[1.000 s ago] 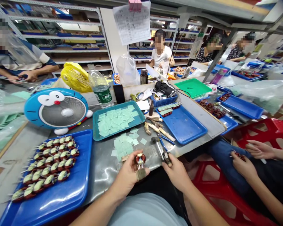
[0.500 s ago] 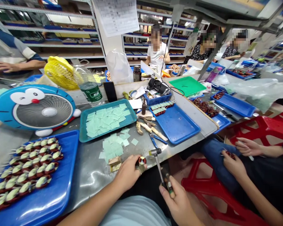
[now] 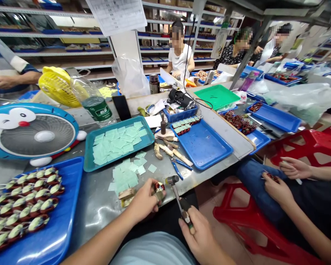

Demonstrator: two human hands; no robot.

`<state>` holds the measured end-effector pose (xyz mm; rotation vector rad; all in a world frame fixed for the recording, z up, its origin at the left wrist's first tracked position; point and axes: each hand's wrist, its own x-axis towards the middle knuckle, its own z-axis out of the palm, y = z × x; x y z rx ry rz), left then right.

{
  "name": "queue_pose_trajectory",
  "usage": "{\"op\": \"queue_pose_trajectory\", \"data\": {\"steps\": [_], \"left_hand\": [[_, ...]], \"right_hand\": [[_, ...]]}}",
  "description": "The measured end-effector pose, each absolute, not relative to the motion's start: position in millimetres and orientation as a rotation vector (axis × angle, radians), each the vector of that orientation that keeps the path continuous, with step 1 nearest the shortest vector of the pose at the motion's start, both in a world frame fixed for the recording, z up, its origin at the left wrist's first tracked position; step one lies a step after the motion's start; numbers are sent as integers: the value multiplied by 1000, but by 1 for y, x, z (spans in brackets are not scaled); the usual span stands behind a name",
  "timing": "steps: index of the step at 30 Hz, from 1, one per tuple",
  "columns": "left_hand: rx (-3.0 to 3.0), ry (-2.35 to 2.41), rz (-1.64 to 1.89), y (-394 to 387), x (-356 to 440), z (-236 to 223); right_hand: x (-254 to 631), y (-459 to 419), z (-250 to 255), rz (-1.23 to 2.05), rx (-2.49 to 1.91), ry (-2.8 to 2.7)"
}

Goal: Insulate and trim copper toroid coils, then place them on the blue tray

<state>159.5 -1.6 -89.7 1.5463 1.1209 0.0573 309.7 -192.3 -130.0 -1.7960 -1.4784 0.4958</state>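
If what we see were a clock, the grey metal table (image 3: 99, 209) would run from the middle down toward eight. A big blue tray (image 3: 63, 221) sits on it at eight, with dark red finished-looking pieces (image 3: 24, 200) lined up in rows. At nine is a blue fan (image 3: 35, 130), and closer in, also at nine, a teal tray (image 3: 88, 162) with lots of pale green squares (image 3: 118, 140).

The two hands are apart. At five, the right hand (image 3: 197, 232) is wrapped round the handle of a small hammer (image 3: 177, 197). Between six and seven, the left hand (image 3: 147, 197) pinches one little red coil (image 3: 160, 186), which sits at six, by the table's near edge. The hammer's head is just beside the coil; I can't tell if they touch.

A bad swing could bump the left fingers, because they are so close. A hit off to one side could twist the coil. If the pinch got loose, the coil could drop into the lap.
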Motion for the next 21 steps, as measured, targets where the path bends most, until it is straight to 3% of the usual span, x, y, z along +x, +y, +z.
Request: {"op": "queue_pose_trajectory", "data": {"steps": [21], "left_hand": [[1434, 1157, 147, -13, 165, -94]], "right_hand": [[316, -198, -130, 437, -1805, -1527]]}}
